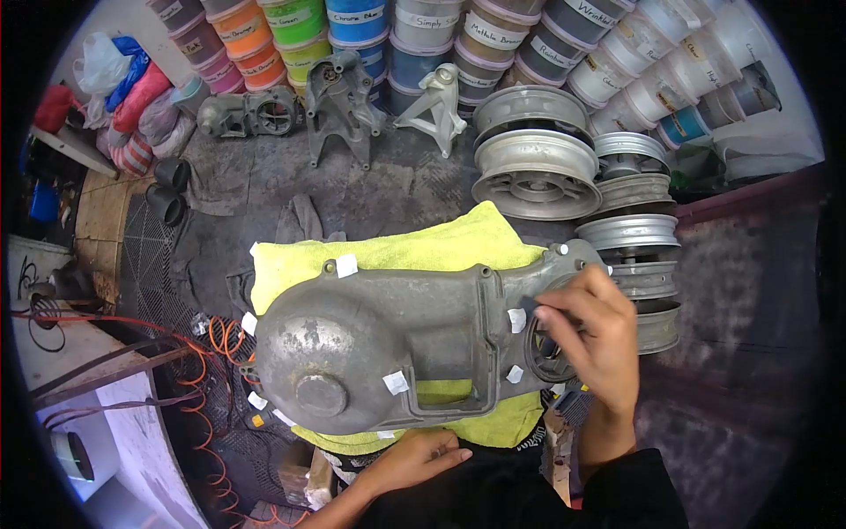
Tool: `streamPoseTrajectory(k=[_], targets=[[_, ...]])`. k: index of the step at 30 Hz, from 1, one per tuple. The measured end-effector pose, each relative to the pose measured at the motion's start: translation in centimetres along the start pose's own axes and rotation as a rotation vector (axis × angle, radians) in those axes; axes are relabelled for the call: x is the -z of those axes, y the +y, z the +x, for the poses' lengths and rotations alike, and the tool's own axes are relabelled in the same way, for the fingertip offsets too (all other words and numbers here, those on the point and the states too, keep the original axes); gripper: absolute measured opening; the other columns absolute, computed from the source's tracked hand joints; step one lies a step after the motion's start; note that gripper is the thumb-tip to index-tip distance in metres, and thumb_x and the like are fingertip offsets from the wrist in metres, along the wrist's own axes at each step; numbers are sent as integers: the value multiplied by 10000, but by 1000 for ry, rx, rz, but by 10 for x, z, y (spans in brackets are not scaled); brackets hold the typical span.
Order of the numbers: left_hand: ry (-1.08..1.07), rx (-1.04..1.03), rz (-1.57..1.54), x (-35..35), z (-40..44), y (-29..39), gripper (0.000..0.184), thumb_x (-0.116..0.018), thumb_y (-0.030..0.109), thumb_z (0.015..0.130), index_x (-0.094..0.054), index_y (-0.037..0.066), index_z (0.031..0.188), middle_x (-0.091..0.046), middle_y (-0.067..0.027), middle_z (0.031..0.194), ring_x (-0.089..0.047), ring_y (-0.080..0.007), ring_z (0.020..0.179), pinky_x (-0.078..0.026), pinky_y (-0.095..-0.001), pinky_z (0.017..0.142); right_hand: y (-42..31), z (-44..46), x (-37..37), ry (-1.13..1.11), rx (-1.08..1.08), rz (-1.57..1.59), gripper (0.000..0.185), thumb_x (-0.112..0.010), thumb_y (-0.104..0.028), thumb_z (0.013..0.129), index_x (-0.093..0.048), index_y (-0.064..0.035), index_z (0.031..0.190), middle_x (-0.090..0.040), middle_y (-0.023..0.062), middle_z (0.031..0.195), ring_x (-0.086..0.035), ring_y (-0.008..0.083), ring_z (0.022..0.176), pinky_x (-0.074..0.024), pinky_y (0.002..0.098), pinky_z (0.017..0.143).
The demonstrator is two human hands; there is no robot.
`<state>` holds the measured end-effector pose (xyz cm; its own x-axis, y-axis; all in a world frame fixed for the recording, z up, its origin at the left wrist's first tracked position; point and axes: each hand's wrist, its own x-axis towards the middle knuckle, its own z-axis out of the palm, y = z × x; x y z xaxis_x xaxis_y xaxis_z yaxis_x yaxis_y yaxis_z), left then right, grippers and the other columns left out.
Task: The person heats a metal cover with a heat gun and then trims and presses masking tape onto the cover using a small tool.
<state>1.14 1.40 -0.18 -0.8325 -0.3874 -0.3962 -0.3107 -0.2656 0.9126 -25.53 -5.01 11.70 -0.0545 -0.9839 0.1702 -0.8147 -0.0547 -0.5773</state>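
Right hand [597,328] in unclear pinch, left hand [416,460] half-curled; long casing [441,304] crosswise, dome [322,344] leftward.

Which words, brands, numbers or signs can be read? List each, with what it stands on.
"Chrome Blue": blue tub
"Simply", rest unclear: silver-grey tub
"Bronze", first word unclear: bronze tub
"Rainbow": dark tub
"Wrinkled": upper dark tub
"Green", first word unclear: lime tub
"Orange", first words unclear: two orange tubs
Too small or blurred: other labels, as on the white tubs, and print on the dark clothing.
Casing: none legible.
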Motion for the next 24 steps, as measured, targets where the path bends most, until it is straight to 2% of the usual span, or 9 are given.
streamPoseTrajectory(k=[2,3,7,11,19,22,24], targets=[[4,15,1,-1,-2,1,418,-664,388,984,-613,2,835,-618,-162,701,-596,-310,626,-450,-410,611,-2,-6,8,9,-67,36,142,-785,-31,813,-728,-3,939,-584,99,828,-617,257,674,-481,354,614],[10,8,4,-1,-2,2,419,-664,389,984,-612,2,833,-614,-165,699,-595,-306,624,-449,-409,608,-3,-4,3,-22,-10,-31,144,-791,-21,805,-728,1,933,-584,101,819,-617,249,673,-482,352,613],[-24,53,24,0,0,-1,423,-663,390,985,-605,4,823,-599,-168,690,-580,-293,608,-445,-402,598,-5,-2,-3,60,2,-6,154,-796,-20,796,-734,2,935,-589,100,809,-627,242,673,-487,355,603],[27,6,10,-3,-1,2,419,-665,380,987,-599,4,815,-595,-157,678,-562,-288,590,-443,-399,594,-8,-5,-3,-28,7,-56,146,-793,-13,796,-735,-1,930,-598,100,824,-642,242,672,-494,345,603],[38,-21,-6,-4,-1,2,417,-665,380,988,-600,5,817,-594,-151,673,-560,-283,586,-442,-397,591,-5,-2,6,-37,25,12,144,-798,-37,797,-749,-14,931,-600,97,817,-640,243,687,-498,350,611],[10,32,21,-4,-1,-5,417,-670,378,985,-598,5,812,-588,-148,664,-551,-278,579,-439,-393,587,-4,2,5,-34,61,32,138,-796,-45,802,-749,-11,928,-598,97,816,-638,251,689,-497,356,617],[42,-6,-5,-7,-2,-4,362,-684,316,983,-590,16,803,-552,-96,650,-499,-191,584,-420,-358,577,-4,2,12,-53,20,23,140,-794,-51,807,-750,-10,934,-601,100,822,-641,257,696,-501,369,631]])
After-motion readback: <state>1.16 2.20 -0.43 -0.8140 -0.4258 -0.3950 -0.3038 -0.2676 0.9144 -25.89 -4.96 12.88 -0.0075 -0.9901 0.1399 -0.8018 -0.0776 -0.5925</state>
